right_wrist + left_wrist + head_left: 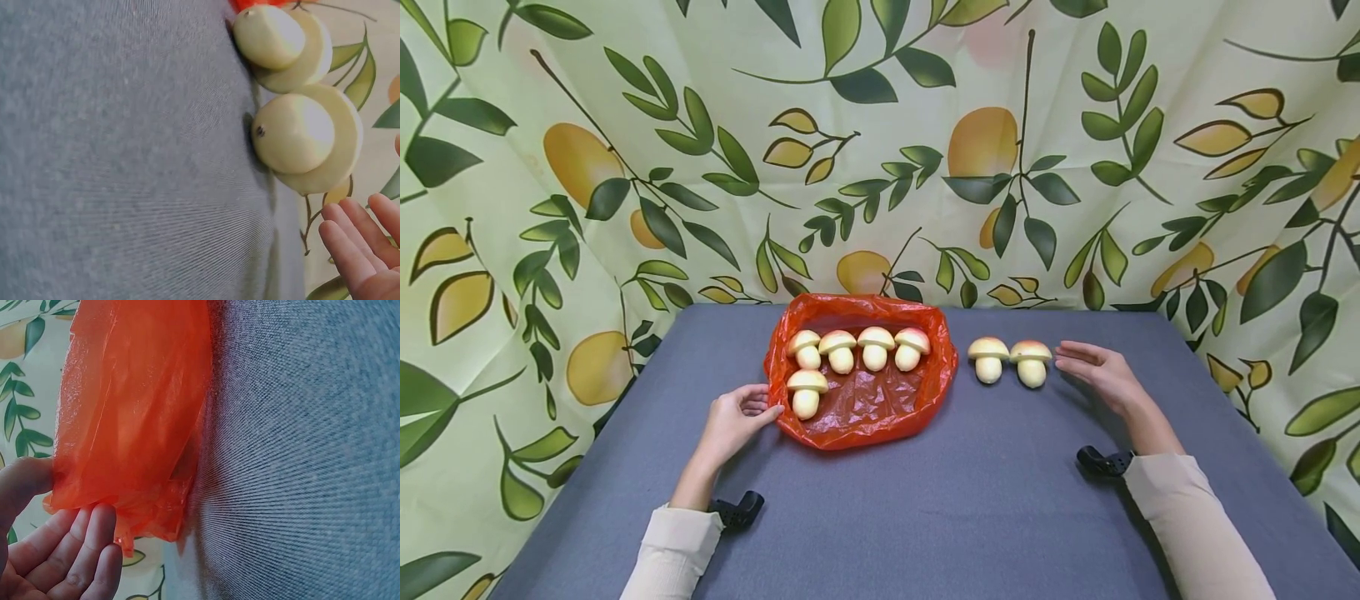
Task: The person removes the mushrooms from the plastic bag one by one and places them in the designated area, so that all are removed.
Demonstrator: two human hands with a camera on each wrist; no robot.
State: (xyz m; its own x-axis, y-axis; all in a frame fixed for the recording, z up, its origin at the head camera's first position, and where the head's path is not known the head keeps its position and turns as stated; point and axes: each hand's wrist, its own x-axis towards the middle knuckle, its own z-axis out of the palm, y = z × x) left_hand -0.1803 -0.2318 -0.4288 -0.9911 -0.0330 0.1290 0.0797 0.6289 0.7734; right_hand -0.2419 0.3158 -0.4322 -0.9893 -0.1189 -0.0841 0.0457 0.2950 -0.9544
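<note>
A red plastic bag (861, 437) lies with its mouth spread wide and its rim rolled out. Inside it several toy mushrooms (876, 347) with pale stems and pinkish-cream caps lie in a row, one more below them at the left. At the bag's left side, my left hand (739, 421) pinches the rim between thumb and fingers; the left wrist view shows the red plastic (134, 412) there. Two more mushrooms, one left (988, 360) and one right (1031, 363), lie side by side right of the bag. My right hand (1101, 375) has its fingers extended just beside the right one (297, 134), holding nothing.
Everything rests on a table with a grey-blue cloth (895, 517). A leaf-and-fruit patterned curtain (880, 125) hangs behind and along both sides. Each wrist wears a black camera mount, left (741, 510) and right (1103, 462).
</note>
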